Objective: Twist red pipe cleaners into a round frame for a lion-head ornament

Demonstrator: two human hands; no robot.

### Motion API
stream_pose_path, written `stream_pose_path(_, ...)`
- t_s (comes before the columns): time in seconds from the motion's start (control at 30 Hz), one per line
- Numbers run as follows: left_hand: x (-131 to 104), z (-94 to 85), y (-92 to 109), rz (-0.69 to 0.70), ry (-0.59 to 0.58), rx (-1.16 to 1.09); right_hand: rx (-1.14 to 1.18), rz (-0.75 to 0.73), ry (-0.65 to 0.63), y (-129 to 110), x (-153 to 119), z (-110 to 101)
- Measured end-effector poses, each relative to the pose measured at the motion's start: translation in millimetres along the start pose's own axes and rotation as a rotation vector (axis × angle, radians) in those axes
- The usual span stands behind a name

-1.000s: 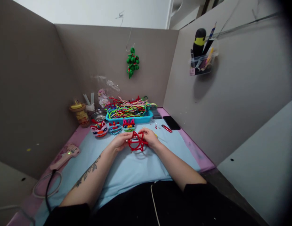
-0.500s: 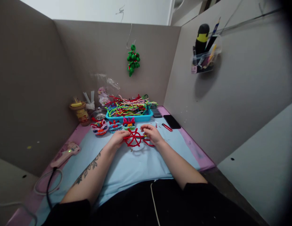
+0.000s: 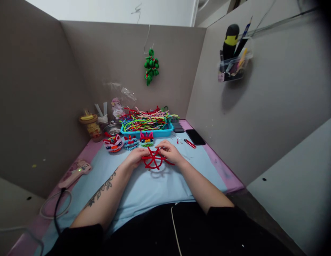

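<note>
A red wheel-shaped frame (image 3: 153,159) of fuzzy stems, with spokes crossing in its middle, is held above the blue cloth. My left hand (image 3: 137,156) pinches its left edge. On the upper right of the frame, my right hand (image 3: 169,152) has its fingers closed at a spoke's end. A loose red length reaches out to the right under the right hand. Behind the hands stand a pink and red animal head (image 3: 113,143), a blue one (image 3: 131,142) and a red one with a horn (image 3: 146,139).
Behind the heads is a blue tray (image 3: 146,134) heaped with coloured stems. A red cutter (image 3: 189,143) and a black phone (image 3: 195,137) lie at the right. At the left are a pink glue gun (image 3: 76,175) with its cable, a cup (image 3: 92,127) and a metal bowl (image 3: 112,128).
My right hand has moved left onto the upper right of the red frame, its fingers now closed there. The frame has tilted and shifted slightly down.
</note>
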State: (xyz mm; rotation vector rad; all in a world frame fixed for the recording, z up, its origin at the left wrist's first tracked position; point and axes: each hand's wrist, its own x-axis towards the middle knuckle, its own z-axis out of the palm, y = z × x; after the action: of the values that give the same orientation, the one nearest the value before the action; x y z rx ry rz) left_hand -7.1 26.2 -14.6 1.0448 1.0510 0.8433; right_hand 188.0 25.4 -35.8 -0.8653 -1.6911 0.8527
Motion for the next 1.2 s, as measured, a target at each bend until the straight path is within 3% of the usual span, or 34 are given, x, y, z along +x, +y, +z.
stream_pose_path(0.43, 7, -4.6, -5, 0.044, -0.037, -0.095, 0.078, -0.049, 0.11, 5, 1, 1)
stream_pose_path(0.57, 9, -4.1, -4, 0.086, 0.064, -0.137, 0.101, -0.01, 0.089, 5, 1, 2)
stream_pose_path(0.77, 19, -11.5, -7, 0.187, 0.287, -0.264, 0.057, 0.018, 0.235, 7, -1, 5)
stream_pose_path(0.9, 20, -13.6, -8, 0.219, 0.356, -0.335, -0.214, -0.102, 0.065, 2, -5, 10)
stream_pose_path(1.0, 19, -12.2, -8, 0.204, 0.362, -0.307, -0.292, -0.185, -0.008, 1, -7, 12)
stream_pose_path(1.1, 17, -10.6, -8, 0.246, 0.346, -0.216, -0.221, -0.143, 0.113, 3, -6, 10)
stream_pose_path(1.2, 16, -8.5, -8, 0.36, 0.303, -0.067, -0.052, 0.006, 0.266, 3, -3, 6)
